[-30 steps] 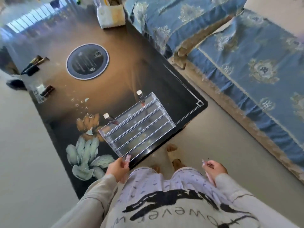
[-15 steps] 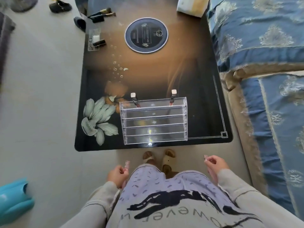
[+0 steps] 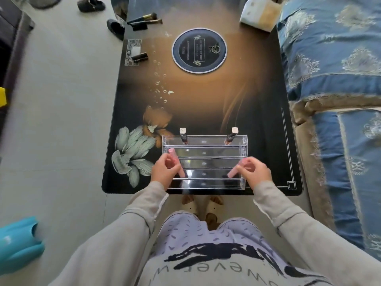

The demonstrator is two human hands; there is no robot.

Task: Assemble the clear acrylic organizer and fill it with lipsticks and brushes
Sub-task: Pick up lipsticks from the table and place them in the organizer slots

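A clear acrylic tiered organizer (image 3: 204, 153) stands at the near edge of the dark table (image 3: 206, 96). Two lipsticks stand in its back row, one at the left (image 3: 183, 135) and one at the right (image 3: 233, 134). My left hand (image 3: 164, 171) holds a pink lipstick (image 3: 174, 159) over the organizer's left end. My right hand (image 3: 254, 170) holds another pink lipstick (image 3: 234, 172) over its right end. A dark lipstick (image 3: 139, 56) and several makeup brushes (image 3: 144, 20) lie at the table's far left.
A round dark disc (image 3: 199, 50) sits in the far middle of the table, and a white tissue box (image 3: 260, 12) at the far right corner. A blue patterned sofa (image 3: 334, 58) runs along the right. Slippers (image 3: 90, 5) and a blue object (image 3: 18, 242) lie on the floor at left.
Both hands have risen from my lap to the organizer, each carrying its pink lipstick. The view has swung so the table is square in front.
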